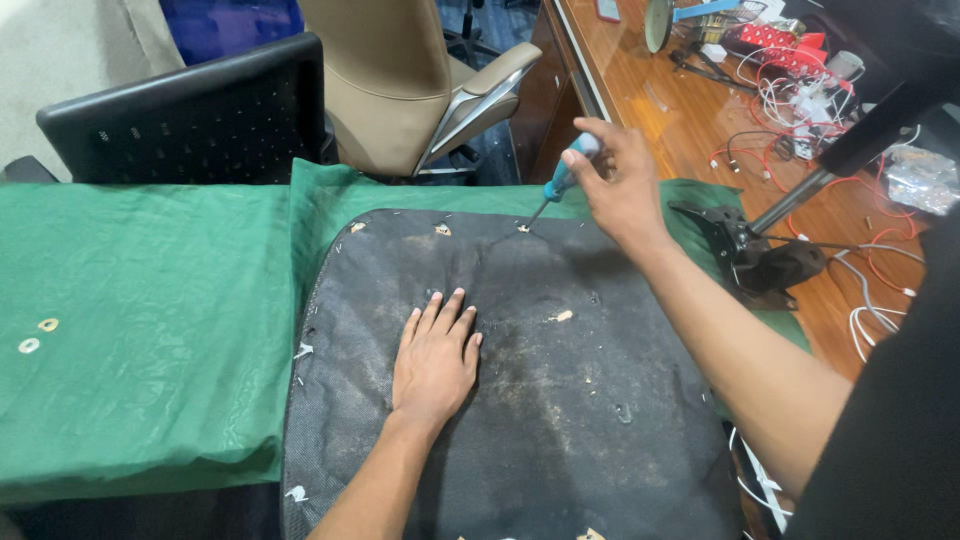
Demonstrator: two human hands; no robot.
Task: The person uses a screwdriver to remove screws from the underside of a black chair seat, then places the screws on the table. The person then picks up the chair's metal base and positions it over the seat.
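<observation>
The right hand (622,180) is closed around the blue handle of a screwdriver (556,187), held at the far edge of a black seat pad (560,400) that lies underside up. The shaft slants down and to the left, and its tip meets the pad's fabric at a small torn hole (522,229) near the far rim. The left hand (434,358) lies open and flat, palm down, fingers together and pointing away, pressed on the middle of the pad, somewhat left of centre. The pad's dark cover is dusty and scuffed, with several small tears showing pale material beneath: two more along the far rim, left of the screwdriver tip, and one near the centre, right of the left hand. The pad rests on a green cloth (140,300) spread over the work surface; two small pale rings (38,335) lie on the cloth at the far left. Beyond the cloth stand a black perforated chair back (200,115) and a tan office chair (400,90). To the right, a black metal chair mechanism (760,255) sits on a wooden desk (690,110) strewn with red and white cables (800,100).
</observation>
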